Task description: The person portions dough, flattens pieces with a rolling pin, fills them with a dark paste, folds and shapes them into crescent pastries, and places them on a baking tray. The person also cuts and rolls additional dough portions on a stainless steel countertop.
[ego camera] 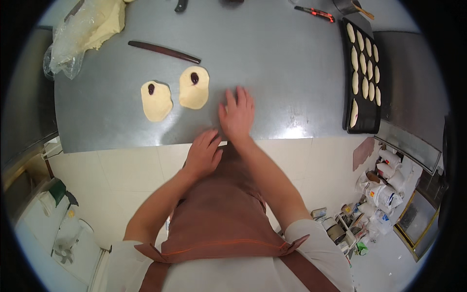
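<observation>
My right hand [238, 115] lies palm down over the steel table, fingers apart. A small pale bit shows between its thumb and forefinger; what is under the palm is hidden. At the table's near edge is my left hand [205, 152], fingers slightly spread, with nothing visible in it. Left of my right hand lies a flattened oval of dough [194, 96] with a dark filling [195, 78] near its far end. Another flat dough piece [157, 106] sits further left, bearing a similar dark dab [151, 89]. Behind them rests a dark, slim stick-like tool [164, 52].
A black baking tray [365, 124] with several shaped dough rolls [363, 64] stands at the right end of the steel table [277, 73]. A large dough mass [109, 27] under plastic film [69, 47] is at far left. A box cutter [315, 14] and a black handle [181, 5] lie at the back.
</observation>
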### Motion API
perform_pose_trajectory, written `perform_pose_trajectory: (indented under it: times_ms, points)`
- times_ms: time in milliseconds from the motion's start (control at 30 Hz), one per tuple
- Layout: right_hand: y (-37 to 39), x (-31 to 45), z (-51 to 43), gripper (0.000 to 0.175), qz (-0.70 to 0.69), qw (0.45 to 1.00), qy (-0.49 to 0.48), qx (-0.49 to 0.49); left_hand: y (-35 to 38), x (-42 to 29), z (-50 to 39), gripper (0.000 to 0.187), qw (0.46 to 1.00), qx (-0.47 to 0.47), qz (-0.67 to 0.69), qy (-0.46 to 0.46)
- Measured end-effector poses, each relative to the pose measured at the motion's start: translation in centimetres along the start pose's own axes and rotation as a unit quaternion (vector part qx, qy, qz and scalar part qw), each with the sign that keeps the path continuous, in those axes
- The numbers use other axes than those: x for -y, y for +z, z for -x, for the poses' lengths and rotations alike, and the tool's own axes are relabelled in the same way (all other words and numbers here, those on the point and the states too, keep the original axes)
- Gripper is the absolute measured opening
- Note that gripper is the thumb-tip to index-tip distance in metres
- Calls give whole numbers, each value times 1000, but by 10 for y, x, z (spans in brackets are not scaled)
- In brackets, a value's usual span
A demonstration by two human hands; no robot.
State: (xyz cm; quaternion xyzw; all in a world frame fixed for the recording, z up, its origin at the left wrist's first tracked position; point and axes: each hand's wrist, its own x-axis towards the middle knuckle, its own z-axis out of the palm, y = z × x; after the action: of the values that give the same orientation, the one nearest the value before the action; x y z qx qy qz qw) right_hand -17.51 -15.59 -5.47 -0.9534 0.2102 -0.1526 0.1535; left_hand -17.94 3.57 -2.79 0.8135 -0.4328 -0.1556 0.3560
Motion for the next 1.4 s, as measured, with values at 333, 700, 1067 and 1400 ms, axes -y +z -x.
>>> perform_pose_trajectory:
  times_ms: [333,700,1067,1400]
  points:
    - [-5,-5,-80,66,40,998,47,-6,-37,1,-8,20,992,-107,28,-52]
    - [27,-45,-33,74,58,998,25,26,13,4,-171,59,998,-61,32,12]
    - [-13,-86,-14,83,-131,988,-49,65,39,23,-151,82,999,4,-44,7]
    - [-43,-64,28,75,-142,965,-19,222,-38,21,-77,59,993,-82,33,-75]
